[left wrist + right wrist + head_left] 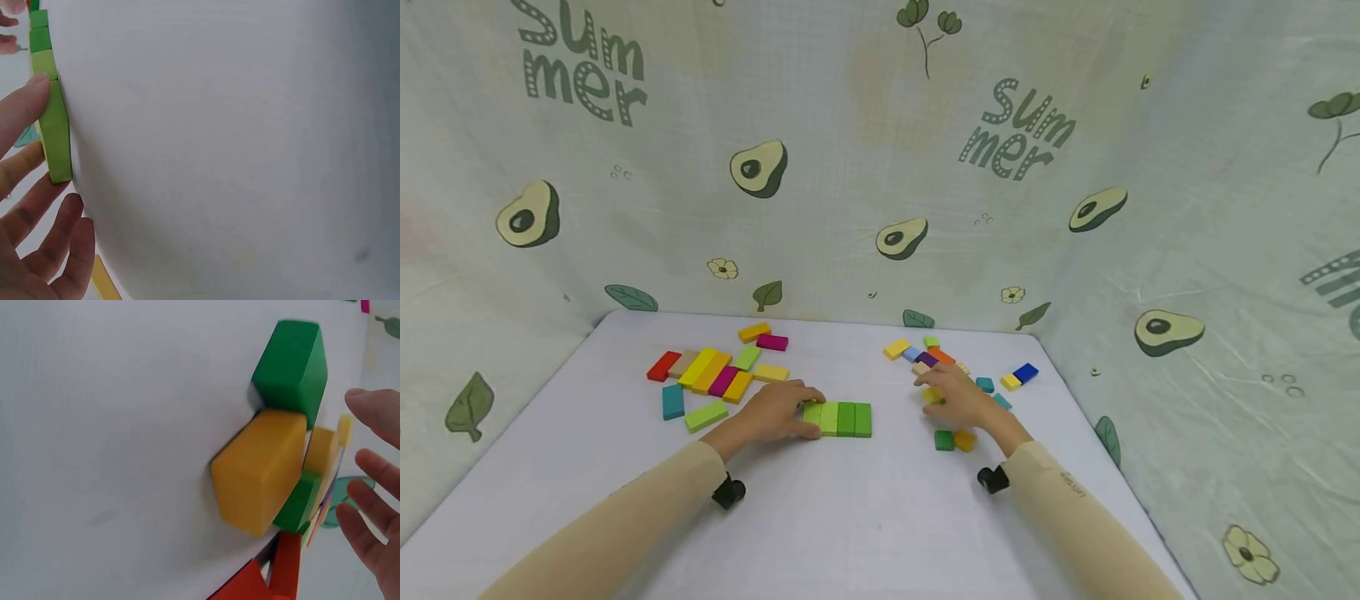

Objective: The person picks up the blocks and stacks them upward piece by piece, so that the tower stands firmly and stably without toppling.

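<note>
Several green blocks stand side by side in a row on the white table, light green ones at the left and darker green blocks [854, 420] at the right. My left hand [775, 411] pinches the light green block [812, 413] at the row's left end, thumb on the near side and fingertips at the far side. Over the scattered blocks on the right, my right hand [961, 398] hovers with fingers spread and loosely bent. A yellow block [932, 395] lies below its fingertips. In the right wrist view, a green block [290, 365] touches an orange-yellow block [259, 469], apart from the hand.
At the left lies a group of blocks, among them a red block [664, 366], a teal block [673, 402] and a magenta block [772, 342]. Beyond the right hand are a blue block [1026, 372] and an orange block [941, 356]. A printed cloth [850, 108] hangs behind the table.
</note>
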`<state>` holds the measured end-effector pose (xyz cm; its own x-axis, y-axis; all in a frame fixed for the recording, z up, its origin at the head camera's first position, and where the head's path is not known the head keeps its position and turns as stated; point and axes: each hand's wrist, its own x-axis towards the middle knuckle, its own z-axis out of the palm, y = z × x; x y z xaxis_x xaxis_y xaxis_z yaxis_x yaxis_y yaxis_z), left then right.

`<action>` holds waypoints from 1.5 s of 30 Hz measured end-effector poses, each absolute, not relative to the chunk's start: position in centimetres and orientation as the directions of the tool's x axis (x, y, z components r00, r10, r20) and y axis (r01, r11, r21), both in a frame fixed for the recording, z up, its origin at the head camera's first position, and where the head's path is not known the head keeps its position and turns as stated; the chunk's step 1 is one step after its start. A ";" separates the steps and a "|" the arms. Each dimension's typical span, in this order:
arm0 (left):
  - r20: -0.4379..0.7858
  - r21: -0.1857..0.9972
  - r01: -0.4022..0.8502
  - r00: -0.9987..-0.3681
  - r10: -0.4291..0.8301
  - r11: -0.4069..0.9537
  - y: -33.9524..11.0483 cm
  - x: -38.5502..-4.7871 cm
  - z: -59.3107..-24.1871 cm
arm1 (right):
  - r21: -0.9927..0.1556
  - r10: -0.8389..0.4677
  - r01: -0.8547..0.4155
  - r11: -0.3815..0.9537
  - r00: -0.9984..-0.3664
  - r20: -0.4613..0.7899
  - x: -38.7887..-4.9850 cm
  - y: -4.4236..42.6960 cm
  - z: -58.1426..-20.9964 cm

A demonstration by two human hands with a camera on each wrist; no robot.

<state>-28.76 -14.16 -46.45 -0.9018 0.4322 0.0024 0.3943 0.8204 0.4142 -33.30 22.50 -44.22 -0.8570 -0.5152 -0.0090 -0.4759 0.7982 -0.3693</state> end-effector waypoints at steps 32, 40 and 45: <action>-0.001 0.401 0.386 -0.907 0.422 0.831 -14.2 -28.8 -46.8 | -0.321 -0.467 -0.439 0.839 -0.884 -0.009 -34.0 23.3 -44.9; 0.006 0.400 0.394 -0.904 0.428 0.827 -14.1 -28.9 -46.8 | -0.366 -0.492 -0.467 0.805 -0.870 0.028 -33.8 21.3 -44.7; 0.008 0.404 0.389 -0.907 0.421 0.828 -14.1 -28.9 -46.8 | -0.403 -0.506 -0.477 0.781 -0.862 0.040 -34.1 19.6 -44.5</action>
<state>-28.88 -14.09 -46.78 -0.9068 0.4214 0.0084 0.3886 0.8281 0.4040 -34.14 19.61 -44.48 -0.8616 -0.5060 0.0395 -0.4772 0.7811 -0.4028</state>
